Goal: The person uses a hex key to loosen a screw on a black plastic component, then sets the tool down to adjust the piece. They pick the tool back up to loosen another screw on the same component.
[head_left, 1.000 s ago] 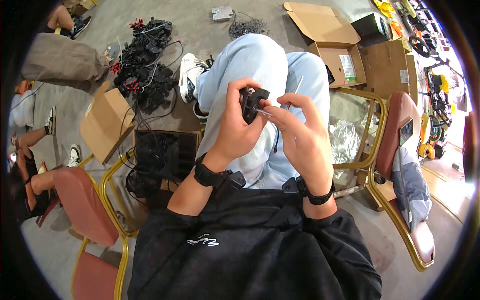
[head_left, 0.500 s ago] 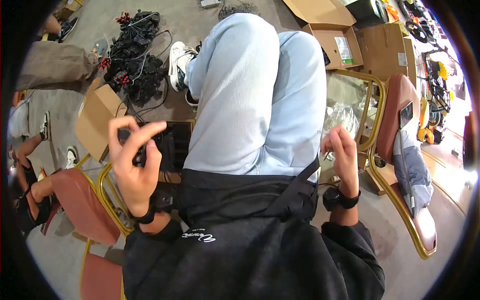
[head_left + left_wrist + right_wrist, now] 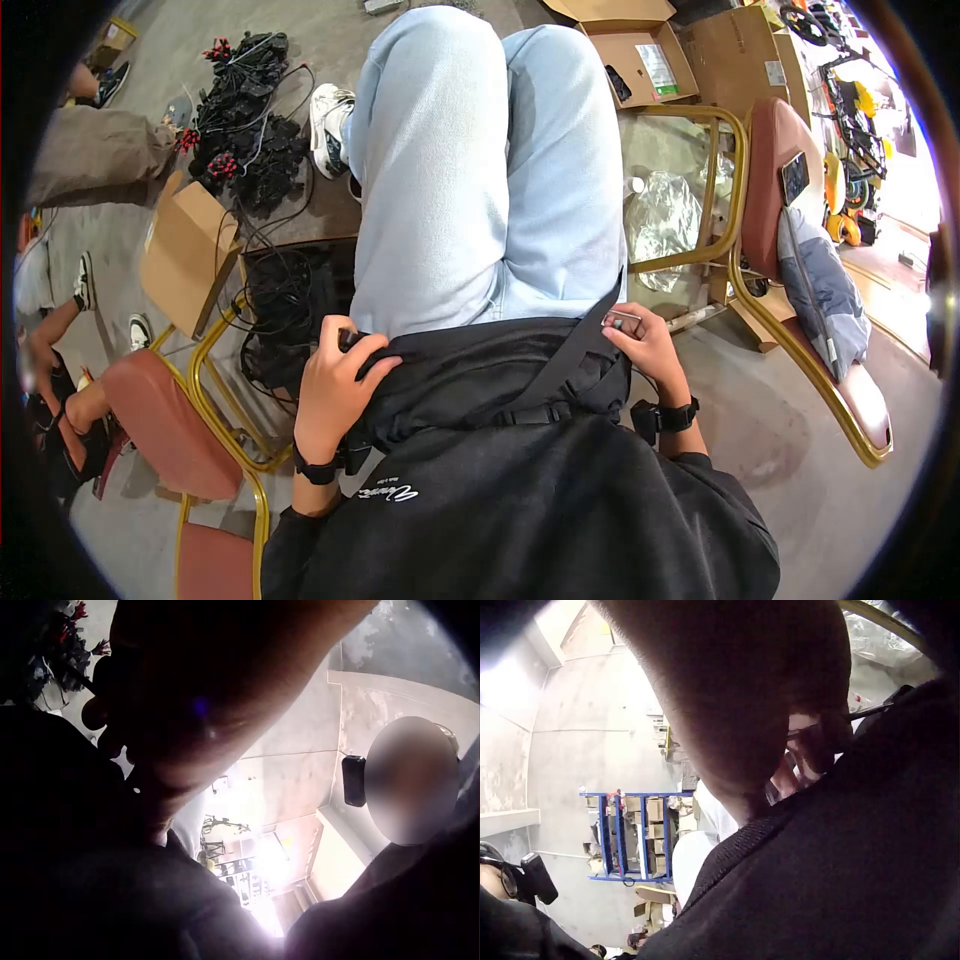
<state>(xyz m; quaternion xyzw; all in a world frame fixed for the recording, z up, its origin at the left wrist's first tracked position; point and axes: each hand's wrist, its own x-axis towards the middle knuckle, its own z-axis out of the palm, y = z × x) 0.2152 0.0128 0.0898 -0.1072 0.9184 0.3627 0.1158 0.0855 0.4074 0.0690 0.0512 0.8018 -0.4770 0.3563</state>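
Both hands are down at the hips, one on each side of the lap. The left hand (image 3: 335, 385) lies on the left edge of the black shirt (image 3: 500, 480), fingers curled over the cloth. A small black piece (image 3: 349, 339) pokes out just above the knuckles, but I cannot tell whether the fingers actually grip it, and the left wrist view is too dark to help. At the right edge of the lap, the right hand (image 3: 648, 348) is closed, pinching a thin metal tool (image 3: 622, 320) between thumb and fingertips, right against the shirt's hem. Crossed legs in light-blue jeans (image 3: 450, 150) fill the middle. Left of the knees, a cardboard box (image 3: 290, 300) full of black cables sits on the floor, with a pile of black parts (image 3: 245, 110) with red tips beyond it. To the right stands a gold-framed chair (image 3: 800, 250), with a crumpled plastic bag (image 3: 665, 220) beside it.
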